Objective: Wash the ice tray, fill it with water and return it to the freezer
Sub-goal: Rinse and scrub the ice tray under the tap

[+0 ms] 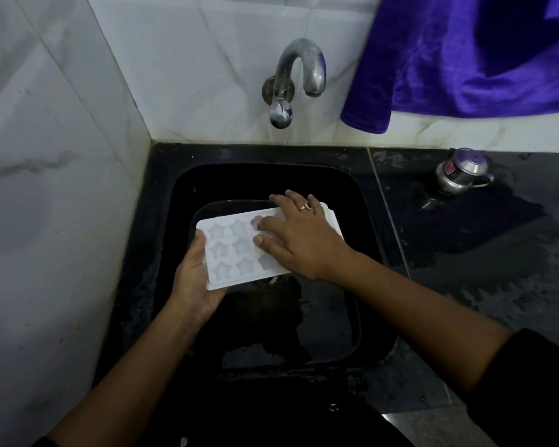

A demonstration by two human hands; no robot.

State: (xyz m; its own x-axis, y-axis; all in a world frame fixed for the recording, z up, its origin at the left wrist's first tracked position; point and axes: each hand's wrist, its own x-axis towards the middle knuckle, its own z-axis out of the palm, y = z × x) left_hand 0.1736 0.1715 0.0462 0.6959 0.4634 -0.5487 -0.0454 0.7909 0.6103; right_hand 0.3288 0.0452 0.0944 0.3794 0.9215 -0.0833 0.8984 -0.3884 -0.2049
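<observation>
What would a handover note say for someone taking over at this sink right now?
Left hand grips the ice tray by its left end, thumb on top.
Right hand lies flat on the tray's star cells.
Tray is held over the black sink, below the tap; no stream shows.
Done: tray brought to the sink.
Left: finish washing, fill, return to freezer.

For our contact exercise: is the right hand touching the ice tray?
Touching. The head view shows the right hand lying flat on the ice tray.
</observation>
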